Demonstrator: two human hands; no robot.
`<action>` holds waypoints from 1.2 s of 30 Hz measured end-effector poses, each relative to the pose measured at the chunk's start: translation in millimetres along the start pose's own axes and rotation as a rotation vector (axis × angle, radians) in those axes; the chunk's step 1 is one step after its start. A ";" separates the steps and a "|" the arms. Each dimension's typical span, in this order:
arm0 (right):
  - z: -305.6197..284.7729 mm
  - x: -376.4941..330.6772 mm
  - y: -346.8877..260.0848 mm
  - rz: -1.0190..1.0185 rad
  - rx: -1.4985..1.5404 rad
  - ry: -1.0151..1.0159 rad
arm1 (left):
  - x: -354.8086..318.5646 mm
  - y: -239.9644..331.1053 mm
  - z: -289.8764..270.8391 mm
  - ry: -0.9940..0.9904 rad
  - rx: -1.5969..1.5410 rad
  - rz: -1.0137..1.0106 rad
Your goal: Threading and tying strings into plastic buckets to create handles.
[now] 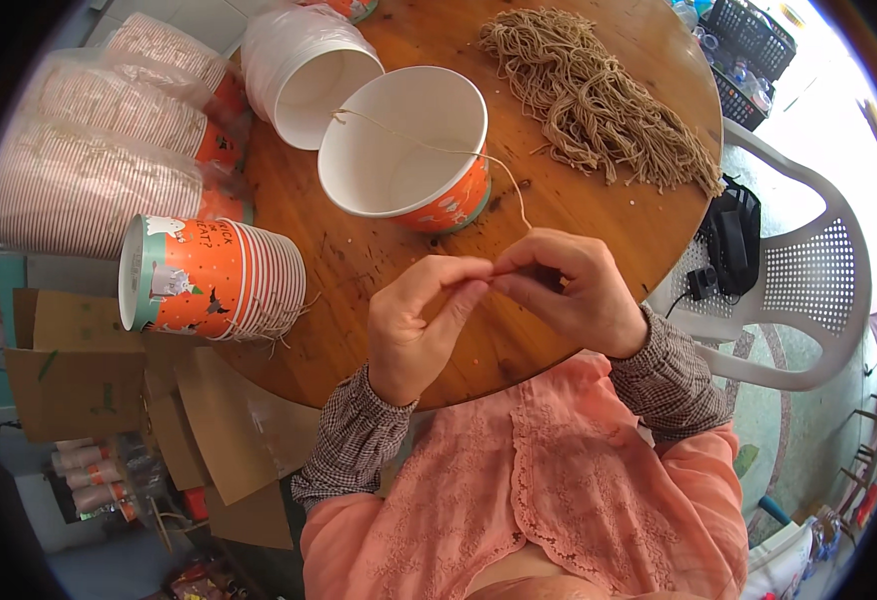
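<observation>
An orange paper bucket [451,205] with a white inside and a teal band stands on the round table, its mouth tilted toward me. One thin tan cord [505,165] starts at the bucket's left rim, crosses the mouth and hangs over the right side down to my hands. My right hand [581,292] pinches the cord's lower end between thumb and fingers. Fingertip to fingertip with it, my left hand [411,322] is also closed in a pinch at the cord's end. The very tip of the cord is hidden between the fingers.
At the far right lies a heap of tan cords [599,95]. Nested buckets [209,275] lie on their side at the left, by plastic-wrapped stacks [89,150]. Another wrapped white bucket [324,95] is behind. Cardboard boxes [234,425] stand lower left; a white chair [809,270] is at right.
</observation>
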State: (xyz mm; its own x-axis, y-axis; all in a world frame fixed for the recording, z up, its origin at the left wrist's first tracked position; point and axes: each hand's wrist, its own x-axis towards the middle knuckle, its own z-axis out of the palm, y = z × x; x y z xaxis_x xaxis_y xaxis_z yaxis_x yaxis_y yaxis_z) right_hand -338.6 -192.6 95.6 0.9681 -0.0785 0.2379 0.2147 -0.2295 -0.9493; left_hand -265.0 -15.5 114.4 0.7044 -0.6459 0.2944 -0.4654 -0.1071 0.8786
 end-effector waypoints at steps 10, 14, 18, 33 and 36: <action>-5.2 -3.2 3.2 -0.129 0.040 0.142 | 7.4 -17.9 9.1 -0.061 -0.159 -0.018; -8.2 -2.7 4.2 -0.104 0.068 0.104 | 11.9 -12.9 20.3 -0.017 0.010 0.006; -9.4 -3.8 2.3 -0.084 0.032 0.118 | 14.1 -4.4 23.8 0.072 0.180 0.099; -31.5 34.2 32.3 -0.109 0.305 0.309 | 39.1 -9.6 17.4 0.171 0.439 0.379; -62.1 63.3 43.4 -0.115 0.236 0.603 | 55.7 -10.9 2.5 0.177 0.621 0.386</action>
State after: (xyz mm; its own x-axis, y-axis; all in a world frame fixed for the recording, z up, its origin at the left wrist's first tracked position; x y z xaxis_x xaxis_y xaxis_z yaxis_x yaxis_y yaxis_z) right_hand -276.0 -267.7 82.2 0.7100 -0.6117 0.3490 0.4017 -0.0553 -0.9141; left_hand -222.1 -52.2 120.2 0.4813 -0.5987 0.6403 -0.8765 -0.3384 0.3424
